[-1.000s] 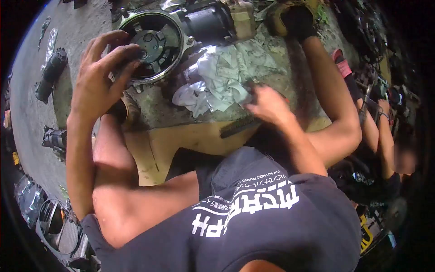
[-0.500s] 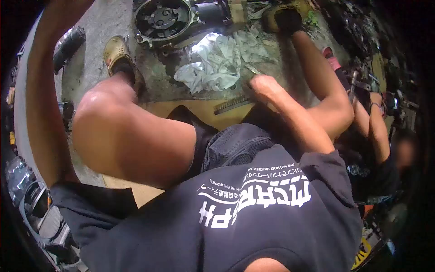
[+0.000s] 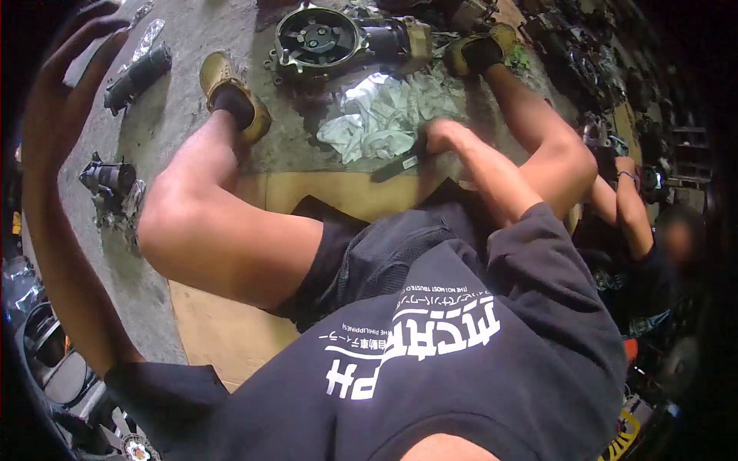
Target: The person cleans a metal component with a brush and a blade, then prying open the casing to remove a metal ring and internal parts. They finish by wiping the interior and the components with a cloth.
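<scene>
My right hand [image 3: 443, 136] is closed round the end of a black brush [image 3: 398, 165]. The brush slants down and left from my fist, its back with a small white label facing up. Just beyond it a crumpled whitish cloth [image 3: 377, 123] lies on the floor. At the upper left my left hand [image 3: 73, 61] is raised with fingers stretched and apart, holding nothing. Past the cloth, between my feet, lies a metal machine housing [image 3: 321, 37] with a round open end.
Cardboard [image 3: 330, 192] lies under me. On the left are a dark cylinder [image 3: 138, 77] and a small motor-like part [image 3: 108, 175]. Another person's arm [image 3: 632, 207] reaches among parts at the right. More parts crowd the upper right.
My left hand has come into view at the upper left. The brush has turned, hiding its bristles and showing its labelled back. The whole view has shifted.
</scene>
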{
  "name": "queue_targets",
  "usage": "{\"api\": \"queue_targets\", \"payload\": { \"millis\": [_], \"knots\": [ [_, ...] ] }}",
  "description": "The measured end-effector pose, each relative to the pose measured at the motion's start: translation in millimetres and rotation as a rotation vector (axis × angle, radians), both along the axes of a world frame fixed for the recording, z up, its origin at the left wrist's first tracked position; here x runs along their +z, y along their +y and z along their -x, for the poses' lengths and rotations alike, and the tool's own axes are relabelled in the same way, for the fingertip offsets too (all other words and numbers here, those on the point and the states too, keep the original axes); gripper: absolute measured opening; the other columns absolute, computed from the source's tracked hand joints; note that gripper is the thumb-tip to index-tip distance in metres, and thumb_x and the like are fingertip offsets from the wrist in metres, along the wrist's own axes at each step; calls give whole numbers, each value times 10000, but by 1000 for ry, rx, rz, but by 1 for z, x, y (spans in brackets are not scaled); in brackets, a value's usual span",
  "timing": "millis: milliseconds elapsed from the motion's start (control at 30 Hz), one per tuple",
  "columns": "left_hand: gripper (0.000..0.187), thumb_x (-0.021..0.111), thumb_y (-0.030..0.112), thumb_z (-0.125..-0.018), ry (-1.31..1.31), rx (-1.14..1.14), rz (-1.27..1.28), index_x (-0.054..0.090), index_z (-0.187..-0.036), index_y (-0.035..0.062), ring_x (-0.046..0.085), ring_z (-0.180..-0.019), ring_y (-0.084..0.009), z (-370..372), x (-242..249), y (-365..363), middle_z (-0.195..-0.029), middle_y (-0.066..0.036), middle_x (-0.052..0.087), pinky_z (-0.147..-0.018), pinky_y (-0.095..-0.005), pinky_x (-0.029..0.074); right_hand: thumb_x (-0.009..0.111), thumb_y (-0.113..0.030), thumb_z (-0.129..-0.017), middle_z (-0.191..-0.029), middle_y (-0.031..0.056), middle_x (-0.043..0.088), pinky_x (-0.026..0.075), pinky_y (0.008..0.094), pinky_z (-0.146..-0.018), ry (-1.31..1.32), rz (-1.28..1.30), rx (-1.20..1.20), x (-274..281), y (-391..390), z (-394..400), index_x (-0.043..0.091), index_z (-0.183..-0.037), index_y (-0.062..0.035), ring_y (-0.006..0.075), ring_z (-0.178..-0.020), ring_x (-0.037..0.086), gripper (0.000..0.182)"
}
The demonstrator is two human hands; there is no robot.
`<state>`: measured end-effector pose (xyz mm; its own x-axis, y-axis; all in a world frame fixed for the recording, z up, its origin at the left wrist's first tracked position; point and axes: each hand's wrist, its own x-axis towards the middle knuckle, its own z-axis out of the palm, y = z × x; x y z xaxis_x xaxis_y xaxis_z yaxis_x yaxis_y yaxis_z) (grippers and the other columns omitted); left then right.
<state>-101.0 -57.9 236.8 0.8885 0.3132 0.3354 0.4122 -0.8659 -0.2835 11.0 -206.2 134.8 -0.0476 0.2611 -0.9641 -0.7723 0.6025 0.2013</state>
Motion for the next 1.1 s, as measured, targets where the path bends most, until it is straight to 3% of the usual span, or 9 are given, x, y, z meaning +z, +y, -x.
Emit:
{"api": "queue_targets", "payload": {
  "millis": [100,133,700,733,767,867,900,1000,1100],
  "knots": [
    [231,677,159,-954,-59,96,23,715,-1150,42,572,-1282,-212,32,-18,16,-1319,-76,643,-1096,-333,408,623,-843,-709,-1326,115,662,479,312,-1002,812,-58,-1222,40,6,7,620,-1360,-60,229,-1221,604,1018],
    [231,677,159,-954,-54,88,36,715,-1150,42,572,-1282,-212,41,-22,24,-1319,-76,643,-1096,-333,408,623,-843,-709,-1326,115,662,479,312,-1002,808,-48,-1236,19,21,31,620,-1360,-60,229,-1221,604,1018],
    [235,671,189,-966,-47,-48,96,711,-1134,30,591,-1240,-218,-29,-15,12,-1311,-89,643,-1066,-323,419,470,-326,-1059,-1502,162,472,416,361,-1106,-239,-1189,324,-262,-25,-67,376,-1528,-41,244,-1283,552,557],
    [235,671,189,-966,-45,-55,89,711,-1134,30,591,-1240,-218,-42,-15,10,-1311,-89,643,-1066,-323,419,421,-186,-1069,-1504,153,463,427,366,-1100,-743,-1409,270,-371,-34,-170,411,-1497,-18,246,-1290,544,459],
    [228,674,186,-962,-29,-67,118,716,-1123,30,600,-1227,-220,-57,-14,11,-1306,-91,645,-1056,-328,427,421,-186,-1069,-1504,153,463,427,366,-1100,-743,-1410,257,-343,-32,-173,411,-1497,-18,246,-1290,544,459],
    [214,689,186,-949,-1,-94,150,729,-1080,23,624,-1185,-227,-105,-20,17,-1278,-91,656,-1030,-337,444,572,-391,-996,-1136,83,550,519,319,-767,-1292,-506,1537,-279,-83,-396,534,-1370,-68,175,-925,582,495],
    [207,671,162,-959,29,-112,177,721,-1106,26,609,-1221,-243,-121,-21,25,-1307,-101,643,-1046,-346,440,622,-459,-972,-1013,59,579,550,303,-657,-1382,-81,1919,-247,-74,-382,575,-1327,-84,152,-803,595,519],
    [215,665,156,-963,90,-105,196,711,-1127,25,611,-1233,-254,-170,-29,37,-1307,-109,644,-1044,-350,450,723,-470,-915,-859,49,652,462,261,-479,-1411,-217,1852,-275,-67,-397,622,-1200,-17,103,-533,549,545],
    [272,673,212,-972,142,-223,190,687,-1183,41,631,-1162,-232,-212,-50,79,-1239,-92,666,-1006,-332,462,693,-275,-931,-816,11,648,448,237,-530,-1345,-455,1646,-301,-70,-400,626,-1200,-20,79,-589,554,377]
  ]
}}
